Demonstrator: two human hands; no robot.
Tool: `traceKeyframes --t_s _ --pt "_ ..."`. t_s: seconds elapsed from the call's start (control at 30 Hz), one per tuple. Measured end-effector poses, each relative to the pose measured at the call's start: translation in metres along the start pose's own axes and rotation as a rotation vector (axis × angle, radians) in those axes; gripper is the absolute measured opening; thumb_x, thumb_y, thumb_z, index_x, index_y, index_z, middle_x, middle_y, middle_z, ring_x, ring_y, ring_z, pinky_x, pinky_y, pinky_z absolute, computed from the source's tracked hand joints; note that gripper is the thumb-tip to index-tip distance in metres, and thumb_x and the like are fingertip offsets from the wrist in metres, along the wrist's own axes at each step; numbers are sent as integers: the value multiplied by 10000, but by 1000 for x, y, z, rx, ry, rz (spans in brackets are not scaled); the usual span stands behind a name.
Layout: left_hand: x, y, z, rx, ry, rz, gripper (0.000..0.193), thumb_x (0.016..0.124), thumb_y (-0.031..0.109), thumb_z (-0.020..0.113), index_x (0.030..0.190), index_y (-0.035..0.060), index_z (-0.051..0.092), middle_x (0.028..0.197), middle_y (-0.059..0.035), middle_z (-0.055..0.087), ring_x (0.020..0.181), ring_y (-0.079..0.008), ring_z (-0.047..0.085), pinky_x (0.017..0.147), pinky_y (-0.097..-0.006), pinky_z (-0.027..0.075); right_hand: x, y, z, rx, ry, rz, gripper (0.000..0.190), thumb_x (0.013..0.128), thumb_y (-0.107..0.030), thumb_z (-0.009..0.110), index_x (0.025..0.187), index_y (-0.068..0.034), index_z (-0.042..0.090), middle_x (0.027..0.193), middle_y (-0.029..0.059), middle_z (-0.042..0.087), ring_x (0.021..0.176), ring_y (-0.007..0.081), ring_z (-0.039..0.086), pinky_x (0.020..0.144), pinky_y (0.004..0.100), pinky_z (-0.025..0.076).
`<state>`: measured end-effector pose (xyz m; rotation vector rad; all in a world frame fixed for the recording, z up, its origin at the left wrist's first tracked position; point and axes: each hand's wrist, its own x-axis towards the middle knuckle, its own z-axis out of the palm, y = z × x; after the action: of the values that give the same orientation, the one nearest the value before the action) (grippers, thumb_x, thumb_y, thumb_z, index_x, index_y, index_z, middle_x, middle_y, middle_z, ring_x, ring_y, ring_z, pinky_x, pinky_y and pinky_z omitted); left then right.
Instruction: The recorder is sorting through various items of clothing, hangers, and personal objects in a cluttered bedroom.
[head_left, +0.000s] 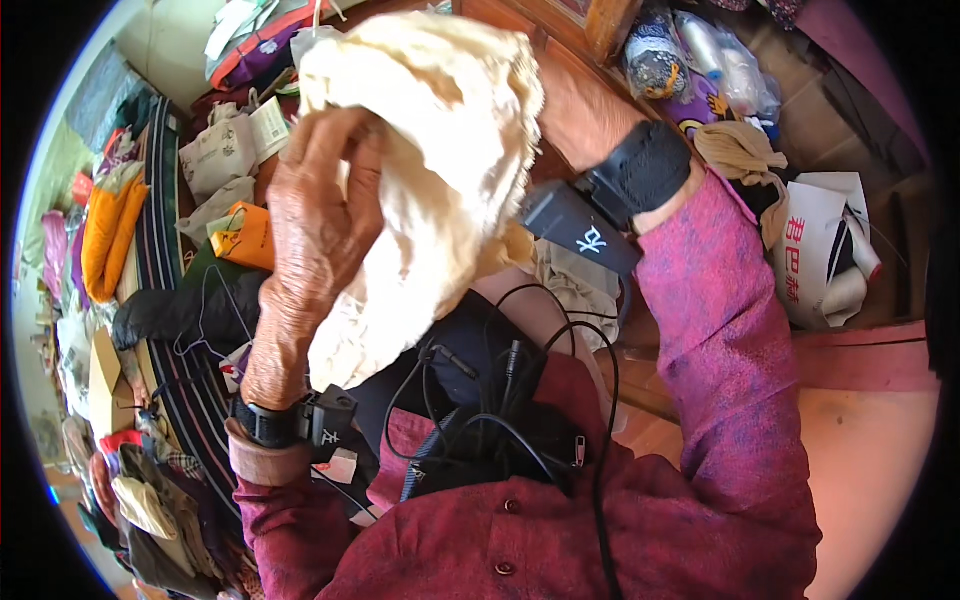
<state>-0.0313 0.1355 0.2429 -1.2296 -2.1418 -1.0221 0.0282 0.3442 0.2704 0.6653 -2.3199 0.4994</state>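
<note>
A cream-coloured cloth (442, 150) with a frayed right edge is held up before my chest. My left hand (322, 195) grips its left side, thumb and fingers pinching the fabric. From the right, my right hand (559, 97) reaches behind or into the cloth; its fingers are hidden, so their grip does not show. Each wrist wears a black strap with a small black device, the right device (581, 225) larger in view than the left device (330, 420). Below the cloth, black cables (517, 375) lie tangled over my lap.
Left are an orange box (244, 236), a white cloth bag (217, 154), a striped cloth (191, 405) and folded orange fabric (116, 232). Right are bagged thread cones (739, 79), beige knitted fabric (739, 150) and a white bag (806, 247) bearing writing. Heaped clothes (161, 502) lie lower left.
</note>
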Motion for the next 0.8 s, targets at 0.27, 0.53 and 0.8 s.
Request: traceKeyframes --t_s 0.27,0.53,0.8 --pt "-13 9 2 -23 -4 -43 694 708 321 714 1194 -40 376 1015 -176 493 835 -244 553 720 -359 469 19 9 1 114 55 38 507 737 -122 594 1204 7 445 1189 159 505 1095 253 493 938 321 381" --pt "32 -16 -28 -981 262 -565 124 825 42 447 887 -28 529 623 -35 496 578 -110 476 664 -271 473 -4 12 17 429 -39 144 532 718 -127 611 1204 10 445 1186 155 507 1091 248 496 942 318 379" --pt "22 -14 -50 -711 145 -567 257 850 120 521 1055 -35 504 854 -54 542 781 -133 543 793 -300 465 9 11 56 598 -140 50 556 698 -131 629 1203 13 445 1182 152 510 1088 242 498 945 315 377"
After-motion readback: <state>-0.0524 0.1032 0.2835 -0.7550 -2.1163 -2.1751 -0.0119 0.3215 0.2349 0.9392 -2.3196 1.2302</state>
